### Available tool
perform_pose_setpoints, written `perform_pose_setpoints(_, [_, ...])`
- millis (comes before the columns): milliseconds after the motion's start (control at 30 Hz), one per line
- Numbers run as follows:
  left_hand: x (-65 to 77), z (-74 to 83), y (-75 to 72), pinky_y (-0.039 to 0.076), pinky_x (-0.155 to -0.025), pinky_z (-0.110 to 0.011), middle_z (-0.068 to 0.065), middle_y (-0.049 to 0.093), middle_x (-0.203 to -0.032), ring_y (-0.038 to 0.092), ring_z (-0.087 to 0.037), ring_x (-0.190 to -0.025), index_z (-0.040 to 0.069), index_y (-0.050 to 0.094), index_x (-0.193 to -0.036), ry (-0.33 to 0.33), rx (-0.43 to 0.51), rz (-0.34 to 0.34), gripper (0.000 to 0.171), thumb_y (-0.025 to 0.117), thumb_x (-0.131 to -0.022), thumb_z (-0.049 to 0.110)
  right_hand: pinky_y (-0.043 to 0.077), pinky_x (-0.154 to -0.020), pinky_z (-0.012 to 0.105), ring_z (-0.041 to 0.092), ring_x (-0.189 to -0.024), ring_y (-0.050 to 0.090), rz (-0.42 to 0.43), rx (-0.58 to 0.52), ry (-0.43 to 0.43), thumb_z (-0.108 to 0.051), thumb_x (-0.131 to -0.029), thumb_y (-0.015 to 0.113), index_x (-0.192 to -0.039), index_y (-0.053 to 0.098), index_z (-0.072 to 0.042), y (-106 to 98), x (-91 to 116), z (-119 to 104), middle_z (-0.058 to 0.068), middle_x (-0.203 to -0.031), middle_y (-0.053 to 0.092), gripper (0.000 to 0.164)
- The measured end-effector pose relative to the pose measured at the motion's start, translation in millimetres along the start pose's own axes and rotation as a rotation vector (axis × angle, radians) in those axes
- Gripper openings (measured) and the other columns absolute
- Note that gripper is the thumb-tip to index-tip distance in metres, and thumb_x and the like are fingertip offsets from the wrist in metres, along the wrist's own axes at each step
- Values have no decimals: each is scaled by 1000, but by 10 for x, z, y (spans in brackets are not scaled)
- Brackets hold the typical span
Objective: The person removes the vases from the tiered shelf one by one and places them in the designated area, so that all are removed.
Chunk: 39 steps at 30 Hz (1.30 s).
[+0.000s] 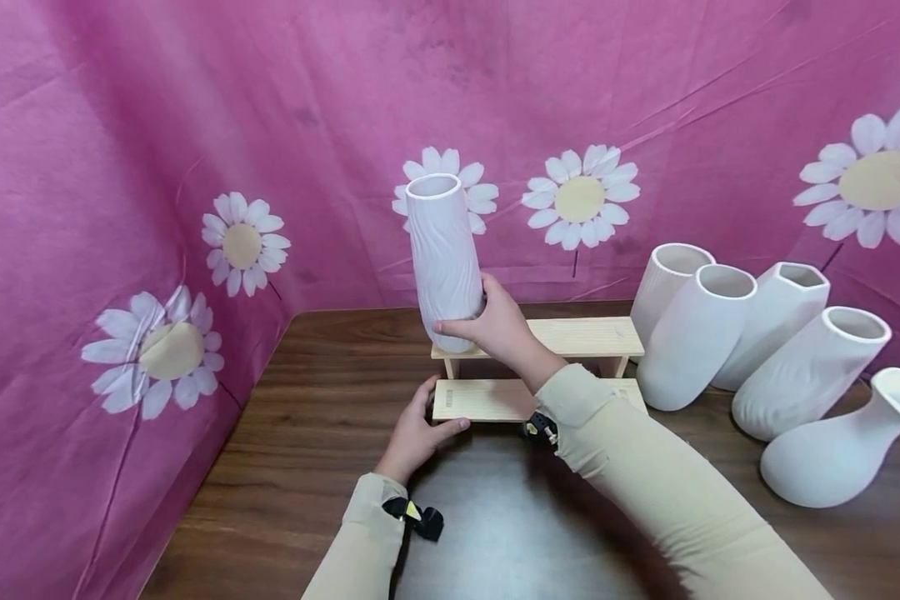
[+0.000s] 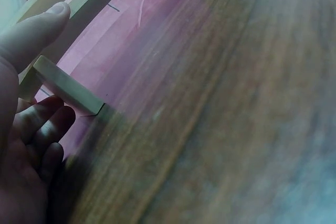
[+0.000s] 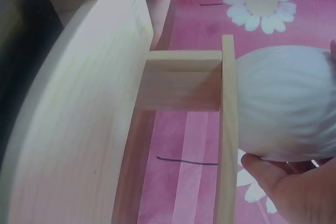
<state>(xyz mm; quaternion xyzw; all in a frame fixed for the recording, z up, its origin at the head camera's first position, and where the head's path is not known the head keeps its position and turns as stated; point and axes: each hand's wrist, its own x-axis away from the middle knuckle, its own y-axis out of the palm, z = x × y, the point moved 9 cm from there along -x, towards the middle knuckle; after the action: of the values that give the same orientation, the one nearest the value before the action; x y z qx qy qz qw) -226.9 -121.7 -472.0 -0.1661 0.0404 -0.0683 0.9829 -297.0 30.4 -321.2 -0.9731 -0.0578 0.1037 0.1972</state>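
Note:
A tall white vase (image 1: 444,258) with wavy ridges stands at the left end of the upper shelf of a two-step wooden rack (image 1: 585,337). My right hand (image 1: 498,329) grips its lower part, thumb across the front and fingers behind. In the right wrist view the vase's base (image 3: 286,103) meets the upper board. My left hand (image 1: 417,433) holds the left end of the lower board (image 1: 487,400), its thumb at the front edge. The left wrist view shows the thumb (image 2: 39,32) on the board and the other fingers curled below it.
Several white vases lean at the right of the brown wooden table (image 1: 330,417): a ribbed one (image 1: 663,283), a smooth one (image 1: 693,342), an angular one (image 1: 772,325), a textured one (image 1: 810,375) and a round-bellied one (image 1: 825,458). A pink daisy-print cloth (image 1: 345,100) hangs behind.

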Motion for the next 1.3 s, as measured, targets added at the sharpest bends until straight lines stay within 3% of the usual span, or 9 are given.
perform_pose_setpoints(233, [-10, -23, -1, 39, -106, -47, -12, 61, -137, 58, -23, -121, 6, 34, -154, 5, 6, 2, 93, 87, -81, 25, 49, -97, 45, 26, -115, 59, 32, -18, 15, -37, -66, 94, -144, 44, -9, -109, 146, -1, 9, -128, 60, 98])
perform_pose_setpoints(667, [0, -26, -17, 39, -106, -46, -10, 62, -134, 58, -22, -119, 9, 36, -154, -21, 1, 9, 91, 87, -80, 25, 44, -102, 52, 29, -128, 51, 54, -69, 0, -33, -66, 95, -146, 44, -11, -464, 664, 104, 8, -136, 56, 97])
perform_pose_setpoints(833, [-1, -17, -16, 37, -107, -47, -12, 62, -134, 57, -23, -120, 8, 36, -153, -13, 11, 15, 91, 87, -80, 23, 45, -101, 52, 30, -124, 54, 61, -67, 15, -28, -67, 95, -145, 44, -12, -600, 841, 148, 8, -135, 56, 96])
perform_pose_setpoints(967, [4, -23, -42, 36, -109, -48, -13, 61, -137, 56, -25, -123, 5, 35, -154, -5, 21, 26, 92, 87, -80, 21, 46, -99, 48, 27, -118, 58, 56, -84, 12, -25, -67, 96, -143, 46, -13, -647, 924, 147, 8, -131, 58, 92])
perform_pose_setpoints(1067, [1, -30, -57, 35, -110, -48, -13, 60, -138, 56, -25, -124, 4, 34, -154, -7, 23, 31, 94, 87, -79, 21, 48, -96, 38, 25, -114, 60, 49, -104, 4, -21, -68, 95, -142, 46, -12, -669, 984, 155, 9, -129, 60, 89])
perform_pose_setpoints(1200, [-12, -45, -55, 38, -108, -48, -11, 61, -137, 57, -23, -122, 5, 34, -154, -18, -9, 27, 95, 88, -79, 25, 50, -90, 24, 21, -111, 61, 84, -85, 6, -17, -69, 94, -139, 47, -9, -744, 1105, 195, 10, -126, 63, 85])
perform_pose_setpoints(1300, [-21, -48, -48, 40, -106, -48, -9, 62, -136, 58, -23, -122, 6, 33, -155, -18, -25, 17, 96, 88, -79, 27, 50, -88, 22, 19, -108, 61, 118, -73, 13, -17, -70, 94, -138, 48, -10, -809, 1194, 225, 9, -124, 63, 82])
